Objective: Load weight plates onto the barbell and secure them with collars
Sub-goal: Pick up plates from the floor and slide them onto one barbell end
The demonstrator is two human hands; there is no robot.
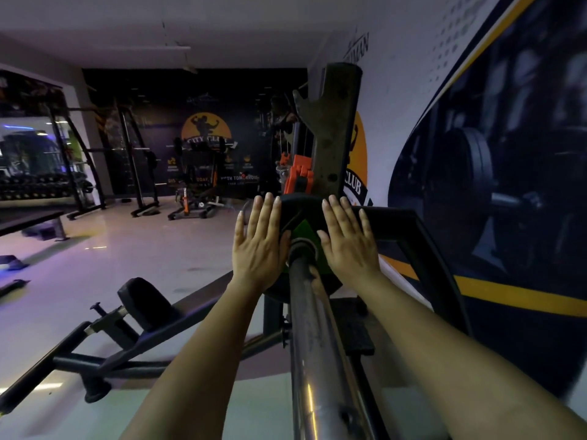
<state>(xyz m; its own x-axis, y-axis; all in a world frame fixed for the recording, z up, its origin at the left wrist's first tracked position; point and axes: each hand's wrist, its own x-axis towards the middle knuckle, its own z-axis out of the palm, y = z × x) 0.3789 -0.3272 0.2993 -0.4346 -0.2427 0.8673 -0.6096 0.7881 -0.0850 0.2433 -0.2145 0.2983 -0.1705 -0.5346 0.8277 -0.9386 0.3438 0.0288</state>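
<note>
Both palms, the left hand (pixel 260 246) and right hand (pixel 346 246), fingers spread flat and gripping nothing, are pressing the weight plate (pixel 301 214) along the barbell (pixel 317 344), probably seating it against the rack (pixel 336 128).

Black weight plate (pixel 293 206) with a bright green triangular patch near its hub. Silver, mirror-bright barbell sleeve (pixel 313 344) streaked with a thin yellow reflection. Orange clamp (pixel 298 177) against a dull, rust-flecked dark grey rack upright (pixel 338 128). Black padded seat (pixel 144 301) on a black frame. Pale glossy floor (pixel 104 265) washed with purple and blue light. White wall (pixel 403 74) on the right with a faint grey dot pattern, then a dark navy mural (pixel 508 154) edged with a yellow stripe. Orange-yellow round logo (pixel 205 130) with a black silhouette on the black far wall.
</note>
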